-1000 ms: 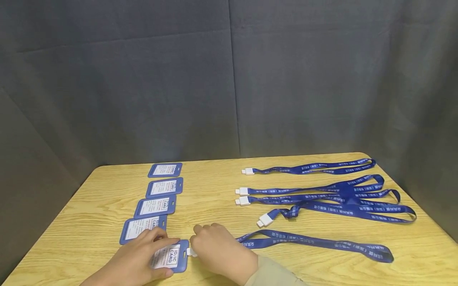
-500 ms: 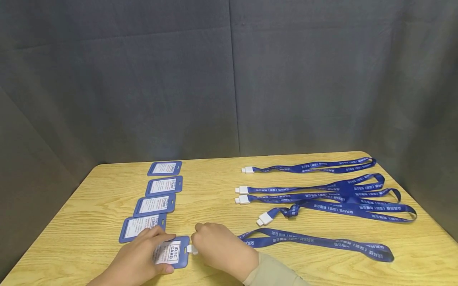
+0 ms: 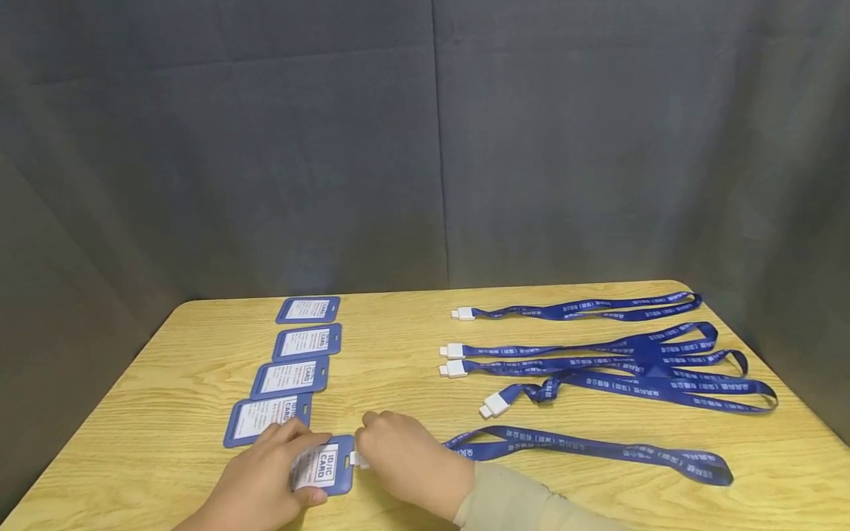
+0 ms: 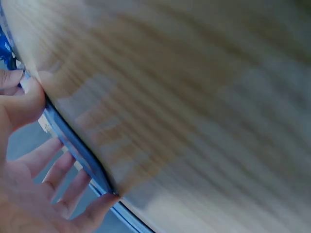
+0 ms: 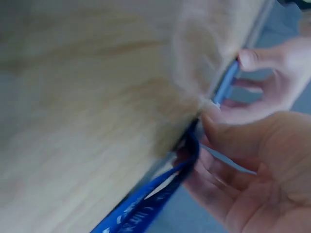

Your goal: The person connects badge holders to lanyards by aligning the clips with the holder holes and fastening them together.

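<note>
At the front of the table, a blue badge holder with a white ID/IC card lies under my left hand, gripped by thumb and fingers along its long edges. My right hand pinches the white clip of a blue lanyard. The clip's tip meets the holder's slotted end; whether it is hooked through the slot, I cannot tell. The lanyard's loop trails right across the wood. In the right wrist view, its strap hangs beside the curled fingers. The left wrist view shows the holder's edge.
Several more badge holders run in a column at the left, slots facing right. Several blue lanyards lie at the right, white clips toward the middle, some overlapping. A dark curtain stands behind the wooden table.
The badge holder and the clip have shifted slightly away from the body, with both hands keeping their grips. The view has moved a little. The other holders and lanyards lie as before.
</note>
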A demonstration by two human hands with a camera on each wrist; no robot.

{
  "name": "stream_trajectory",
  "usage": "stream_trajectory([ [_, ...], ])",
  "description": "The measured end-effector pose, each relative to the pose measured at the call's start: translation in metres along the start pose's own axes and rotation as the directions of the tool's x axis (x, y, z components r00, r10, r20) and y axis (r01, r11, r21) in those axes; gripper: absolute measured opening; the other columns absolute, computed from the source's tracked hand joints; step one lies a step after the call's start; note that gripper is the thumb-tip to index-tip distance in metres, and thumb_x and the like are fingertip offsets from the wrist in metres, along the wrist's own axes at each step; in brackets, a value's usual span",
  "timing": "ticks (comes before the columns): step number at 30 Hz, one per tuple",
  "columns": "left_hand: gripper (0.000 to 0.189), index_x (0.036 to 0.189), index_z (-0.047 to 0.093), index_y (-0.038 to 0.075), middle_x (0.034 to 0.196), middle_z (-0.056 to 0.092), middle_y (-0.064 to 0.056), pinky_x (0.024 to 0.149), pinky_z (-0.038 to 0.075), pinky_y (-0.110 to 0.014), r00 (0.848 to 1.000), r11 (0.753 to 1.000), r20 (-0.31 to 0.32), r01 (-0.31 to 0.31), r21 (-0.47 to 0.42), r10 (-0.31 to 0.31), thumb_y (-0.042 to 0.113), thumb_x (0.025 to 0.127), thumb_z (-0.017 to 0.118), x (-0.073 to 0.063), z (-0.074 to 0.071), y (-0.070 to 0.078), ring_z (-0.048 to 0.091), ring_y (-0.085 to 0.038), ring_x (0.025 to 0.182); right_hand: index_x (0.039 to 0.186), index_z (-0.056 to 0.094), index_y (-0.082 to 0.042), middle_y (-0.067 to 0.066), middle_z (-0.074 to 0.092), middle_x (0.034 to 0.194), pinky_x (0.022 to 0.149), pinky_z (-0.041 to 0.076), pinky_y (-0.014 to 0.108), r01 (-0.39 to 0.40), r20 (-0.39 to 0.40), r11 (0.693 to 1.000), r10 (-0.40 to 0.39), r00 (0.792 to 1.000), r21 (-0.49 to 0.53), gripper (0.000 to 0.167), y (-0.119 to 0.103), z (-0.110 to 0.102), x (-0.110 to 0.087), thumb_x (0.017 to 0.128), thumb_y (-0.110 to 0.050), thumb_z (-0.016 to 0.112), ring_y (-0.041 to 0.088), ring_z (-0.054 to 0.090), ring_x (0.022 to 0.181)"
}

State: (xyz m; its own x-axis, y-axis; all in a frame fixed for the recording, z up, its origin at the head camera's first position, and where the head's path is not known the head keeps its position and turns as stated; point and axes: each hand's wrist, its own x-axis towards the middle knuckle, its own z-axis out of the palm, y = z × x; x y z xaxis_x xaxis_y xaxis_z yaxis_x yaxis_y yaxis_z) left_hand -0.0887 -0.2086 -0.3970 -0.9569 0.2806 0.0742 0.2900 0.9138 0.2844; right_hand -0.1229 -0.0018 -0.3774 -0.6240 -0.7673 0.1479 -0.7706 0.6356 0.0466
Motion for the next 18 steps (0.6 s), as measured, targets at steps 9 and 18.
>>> stream_trajectory([
  [9,0.062,0.121,0.069,0.021,0.102,0.052,0.015,0.07,0.047,-0.031,1.0,0.999,0.022,0.018,-0.03,-0.018,0.034,0.064,0.091,0.001,0.003,0.0,0.045,-0.009,0.09,0.094,0.076,-0.01,-0.001,0.062,0.082,0.063,0.053,0.018,-0.052,-0.015,0.998,0.052,0.999,-0.039,0.015,-0.009,0.005,0.0,0.08,-0.008,0.08,0.007,0.057,0.07],
  [18,0.062,0.12,0.07,0.019,0.102,0.053,0.015,0.074,0.049,-0.033,1.0,0.999,-0.013,-0.009,-0.033,0.008,0.032,0.063,0.092,0.002,0.007,-0.001,0.045,-0.009,0.09,0.086,0.075,-0.014,0.0,0.058,0.076,0.056,0.05,0.019,-0.082,-0.052,0.987,0.076,0.996,-0.137,0.017,-0.017,0.007,0.0,0.071,-0.009,0.083,0.01,0.055,0.066],
])
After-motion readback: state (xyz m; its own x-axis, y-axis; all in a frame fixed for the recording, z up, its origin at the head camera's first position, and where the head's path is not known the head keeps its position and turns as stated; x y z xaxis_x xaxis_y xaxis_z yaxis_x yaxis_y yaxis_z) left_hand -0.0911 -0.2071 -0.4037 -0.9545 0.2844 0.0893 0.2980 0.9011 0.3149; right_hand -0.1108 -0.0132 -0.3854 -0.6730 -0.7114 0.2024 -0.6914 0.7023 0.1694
